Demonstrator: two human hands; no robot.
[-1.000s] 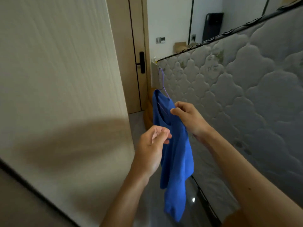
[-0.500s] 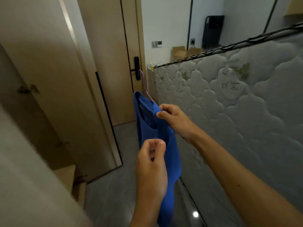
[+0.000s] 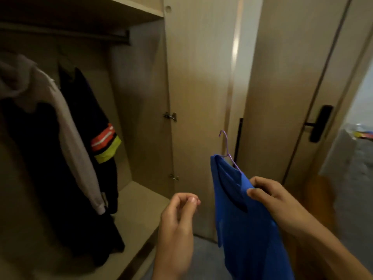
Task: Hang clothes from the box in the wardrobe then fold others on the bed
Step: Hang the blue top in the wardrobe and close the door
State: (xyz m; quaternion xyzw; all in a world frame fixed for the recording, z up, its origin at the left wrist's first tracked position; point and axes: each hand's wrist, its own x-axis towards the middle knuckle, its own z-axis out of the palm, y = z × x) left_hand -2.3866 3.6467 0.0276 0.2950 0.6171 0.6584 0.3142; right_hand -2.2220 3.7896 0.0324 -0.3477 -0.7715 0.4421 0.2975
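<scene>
1. Lower centre of the frame: the left hand (image 3: 177,215) is raised with its fingers curled toward the thumb. It holds nothing and sits just beside the garment, not touching it.
2. Lower right: the right hand (image 3: 270,199) pinches the blue shirt (image 3: 248,235) near the neckline, thumb on the near face. We cannot tell whether it also grips the wire beneath.
3. Centre right to bottom edge: the shirt is plain, saturated blue, thin and limp, with a deep neckline. It is draped on a slim purple hanger (image 3: 226,146) whose hook stands free above.
4. Risk, as we judge it: because the shirt is held by its cloth alone, it may slide off the thin wire as the hook is lifted.
5. Centre: the open wardrobe door (image 3: 197,98) stands near the hook, which could catch on it.
6. Upper left: the rail (image 3: 66,34) is high and shadowed. The grey hoodie (image 3: 66,122) and dark jacket (image 3: 90,118) hang below it, so we expect the hook could miss the rail or snag a sleeve.
</scene>
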